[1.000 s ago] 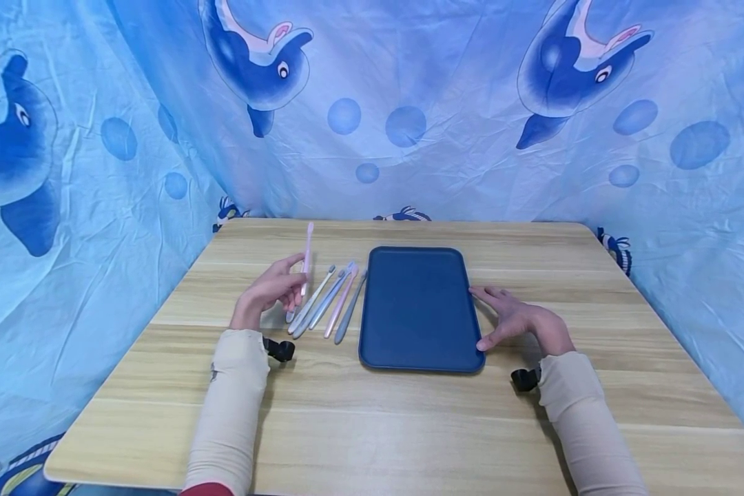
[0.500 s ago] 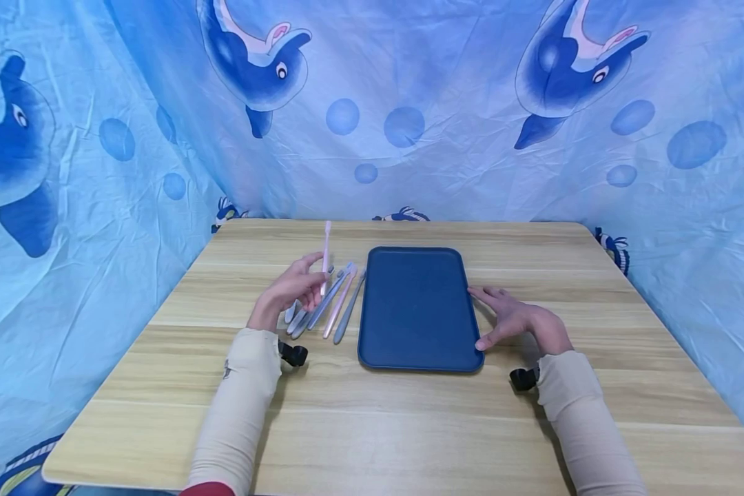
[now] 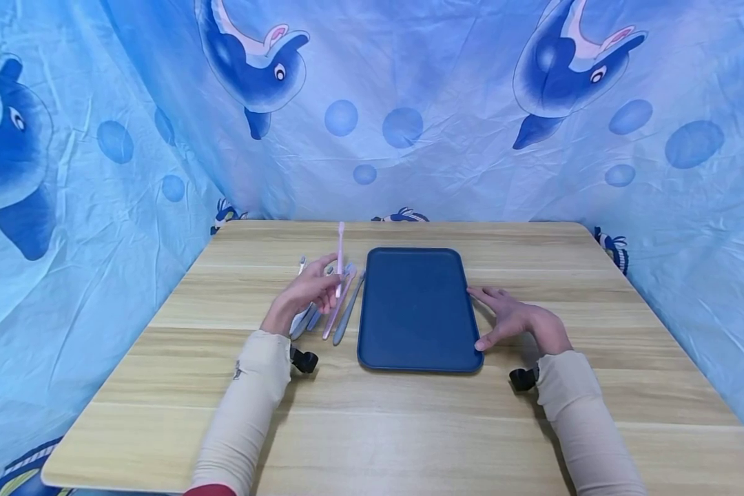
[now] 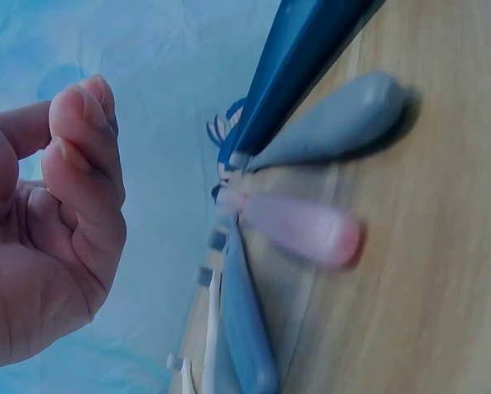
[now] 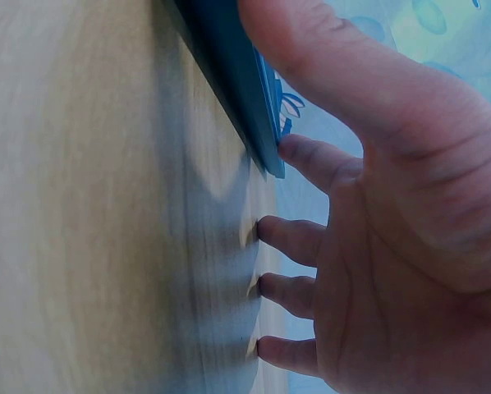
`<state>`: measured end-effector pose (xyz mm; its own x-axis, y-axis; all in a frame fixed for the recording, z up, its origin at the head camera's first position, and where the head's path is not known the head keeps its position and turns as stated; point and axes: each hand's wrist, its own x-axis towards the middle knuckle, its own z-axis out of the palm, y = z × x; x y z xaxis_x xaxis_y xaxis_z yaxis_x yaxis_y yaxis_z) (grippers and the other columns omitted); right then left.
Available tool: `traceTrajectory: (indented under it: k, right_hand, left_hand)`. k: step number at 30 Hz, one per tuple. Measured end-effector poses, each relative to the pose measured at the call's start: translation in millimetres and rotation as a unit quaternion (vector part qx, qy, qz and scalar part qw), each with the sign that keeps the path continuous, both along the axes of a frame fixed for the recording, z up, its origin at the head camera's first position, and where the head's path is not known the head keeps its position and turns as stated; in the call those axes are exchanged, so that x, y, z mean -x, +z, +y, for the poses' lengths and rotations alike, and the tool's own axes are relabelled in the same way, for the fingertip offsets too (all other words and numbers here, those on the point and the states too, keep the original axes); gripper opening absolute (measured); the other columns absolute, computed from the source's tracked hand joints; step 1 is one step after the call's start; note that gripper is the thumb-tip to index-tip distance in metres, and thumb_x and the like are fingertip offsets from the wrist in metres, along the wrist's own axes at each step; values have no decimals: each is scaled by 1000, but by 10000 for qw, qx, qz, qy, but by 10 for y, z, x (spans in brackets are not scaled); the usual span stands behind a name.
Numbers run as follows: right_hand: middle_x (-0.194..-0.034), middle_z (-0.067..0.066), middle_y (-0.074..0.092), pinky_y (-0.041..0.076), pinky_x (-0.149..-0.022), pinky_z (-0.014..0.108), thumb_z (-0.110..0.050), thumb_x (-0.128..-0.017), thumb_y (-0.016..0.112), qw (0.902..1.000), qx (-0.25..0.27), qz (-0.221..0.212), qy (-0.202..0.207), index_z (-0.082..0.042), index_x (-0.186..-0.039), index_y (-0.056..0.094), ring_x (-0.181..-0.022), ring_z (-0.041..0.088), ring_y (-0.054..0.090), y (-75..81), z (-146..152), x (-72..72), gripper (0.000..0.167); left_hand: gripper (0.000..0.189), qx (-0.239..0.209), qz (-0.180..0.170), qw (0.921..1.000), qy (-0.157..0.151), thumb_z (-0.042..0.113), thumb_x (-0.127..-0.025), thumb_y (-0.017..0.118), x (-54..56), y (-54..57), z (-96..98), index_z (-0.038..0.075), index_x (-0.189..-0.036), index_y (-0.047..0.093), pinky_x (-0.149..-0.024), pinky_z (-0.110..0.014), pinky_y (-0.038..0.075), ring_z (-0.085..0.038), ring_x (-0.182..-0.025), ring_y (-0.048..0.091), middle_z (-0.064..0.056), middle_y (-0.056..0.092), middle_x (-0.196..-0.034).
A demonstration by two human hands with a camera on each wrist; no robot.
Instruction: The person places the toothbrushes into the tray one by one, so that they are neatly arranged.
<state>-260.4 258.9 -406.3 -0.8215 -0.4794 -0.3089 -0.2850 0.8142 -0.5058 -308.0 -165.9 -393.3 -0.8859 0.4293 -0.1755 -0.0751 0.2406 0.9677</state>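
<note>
My left hand (image 3: 304, 291) pinches a pink toothbrush (image 3: 340, 248) that points away from me, raised over several other toothbrushes. In the left wrist view the curled fingers show, but the held brush is hidden. Below lie a second pink toothbrush (image 4: 303, 228), a grey-blue toothbrush (image 4: 336, 123) nearest the tray, a blue toothbrush (image 4: 247, 320) and a white toothbrush (image 4: 213, 328). A dark blue rectangular tray (image 3: 418, 310) lies flat to their right. My right hand (image 3: 517, 322) touches its right edge with thumb and forefinger, fingers spread; the other fingertips rest on the table.
The wooden table (image 3: 409, 427) stretches out in front of the tray and to both sides. A blue curtain (image 3: 372, 186) with printed dolphins hangs behind it and along the sides. A black wrist camera (image 3: 304, 360) is strapped to the left wrist.
My left hand has moved right with the pink toothbrush, from the left side of the pile to over its middle, nearer the tray. The right hand stays at the tray's edge.
</note>
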Motion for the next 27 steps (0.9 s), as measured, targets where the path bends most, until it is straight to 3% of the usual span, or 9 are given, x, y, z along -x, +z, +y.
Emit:
traceTrajectory:
  k: [6, 19, 27]
  right_hand:
    - [-163, 34, 2, 15, -110, 83, -55, -71, 85, 10000, -13, -36, -57, -8, -162, 10, -148, 62, -1, -20, 9, 3, 127]
    - [-164, 34, 2, 16, -110, 82, -55, -71, 85, 10000, -32, -55, -67, -8, -162, 9, -148, 62, -1, 1, 4, -7, 127]
    - [-164, 33, 3, 17, -110, 82, -56, -71, 85, 9999, -61, -39, -76, -9, -162, 9, -149, 61, 0, -13, 0, 14, 127]
  left_hand:
    - [67, -104, 11, 9999, -13, 13, -105, 46, -22, -10, 133, 14, -162, 10, -36, -23, 47, -10, -37, 55, -1, 58, -49]
    - [70, -390, -25, 9992, 125, 10, -103, 48, -120, 84, 407, 16, -162, 11, -35, -24, 46, -12, -36, 55, -3, 58, -48]
    - [70, -498, 94, 9987, 10, 11, -103, 49, -209, 145, 571, 16, -162, 11, -36, -24, 47, -13, -37, 57, -3, 60, -49]
